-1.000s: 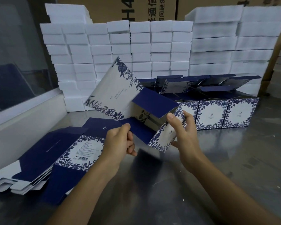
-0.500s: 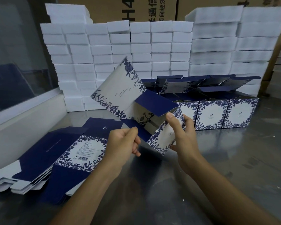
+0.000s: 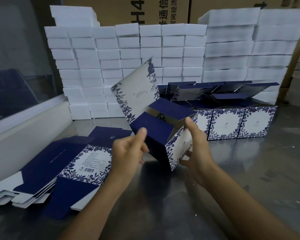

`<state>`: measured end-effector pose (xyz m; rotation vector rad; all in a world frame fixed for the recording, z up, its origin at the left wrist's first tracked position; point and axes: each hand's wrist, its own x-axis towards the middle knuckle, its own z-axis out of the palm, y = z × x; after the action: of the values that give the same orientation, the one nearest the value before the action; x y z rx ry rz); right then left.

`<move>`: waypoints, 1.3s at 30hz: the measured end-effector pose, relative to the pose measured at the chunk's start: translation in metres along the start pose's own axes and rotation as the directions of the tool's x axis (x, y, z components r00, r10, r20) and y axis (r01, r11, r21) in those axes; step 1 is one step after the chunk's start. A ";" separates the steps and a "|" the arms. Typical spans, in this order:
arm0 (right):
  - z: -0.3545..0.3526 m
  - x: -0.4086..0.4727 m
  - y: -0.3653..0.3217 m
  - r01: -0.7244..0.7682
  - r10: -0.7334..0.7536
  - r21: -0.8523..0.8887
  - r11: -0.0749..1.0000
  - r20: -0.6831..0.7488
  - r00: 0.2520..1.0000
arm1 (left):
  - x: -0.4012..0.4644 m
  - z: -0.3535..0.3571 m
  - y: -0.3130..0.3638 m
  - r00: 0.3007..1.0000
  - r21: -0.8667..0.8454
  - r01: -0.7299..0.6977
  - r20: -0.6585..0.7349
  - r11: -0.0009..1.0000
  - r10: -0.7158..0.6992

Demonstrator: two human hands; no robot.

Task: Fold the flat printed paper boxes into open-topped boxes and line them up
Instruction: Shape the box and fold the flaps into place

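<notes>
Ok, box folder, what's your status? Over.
Both hands, left and right, grip the half-folded blue-and-white floral paper box, held above the steel table. Finished boxes lined up behind. Nothing blocking.

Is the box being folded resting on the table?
No, both the left hand and right hand hold the box up off the table.

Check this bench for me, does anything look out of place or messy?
Mostly tidy. The stack of flat boxes at the left is fanned out, its edges not squared. The folded boxes stand in a neat row. The tilted box is simply being folded, held by the left hand and right hand.
</notes>
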<state>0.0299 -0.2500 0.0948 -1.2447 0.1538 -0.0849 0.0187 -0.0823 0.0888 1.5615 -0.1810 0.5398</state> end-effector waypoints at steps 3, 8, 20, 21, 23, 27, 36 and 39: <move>-0.006 0.001 -0.006 -0.196 0.183 0.096 0.976 0.125 0.975 | 0.009 -0.009 -0.005 0.972 -0.119 0.062 -0.219 0.991 -0.087; -0.026 0.014 -0.004 -0.351 0.309 0.086 0.932 0.316 0.897 | 0.022 -0.023 -0.016 0.945 -0.126 0.228 -0.211 0.966 -0.250; -0.016 0.010 -0.005 -0.293 0.214 0.211 0.932 0.332 0.919 | 0.017 -0.011 -0.018 0.838 -0.251 0.545 0.194 0.800 -0.510; -0.016 0.010 -0.005 -0.283 0.197 0.247 0.927 0.320 0.927 | 0.017 -0.011 -0.018 0.841 -0.252 0.541 0.192 0.803 -0.506; -0.015 0.012 -0.005 -0.271 0.169 0.334 0.903 0.304 0.938 | 0.017 -0.012 -0.016 0.847 -0.213 0.531 0.172 0.821 -0.503; -0.010 0.008 -0.004 -0.170 0.067 0.365 0.915 0.279 0.958 | 0.015 -0.012 -0.012 0.871 -0.141 0.490 0.101 0.860 -0.480; -0.004 0.004 0.003 0.250 -0.265 -0.194 0.949 -0.060 0.962 | 0.011 -0.008 -0.004 0.885 -0.278 0.465 0.165 0.841 -0.435; 0.000 0.001 0.001 0.319 -0.322 -0.247 0.915 0.032 0.946 | 0.014 -0.008 -0.002 0.875 -0.353 0.483 0.160 0.801 -0.457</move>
<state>0.0305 -0.2501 0.0935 -1.5144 -0.0356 -0.3659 0.0300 -0.0711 0.0930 1.1761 0.0557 0.0456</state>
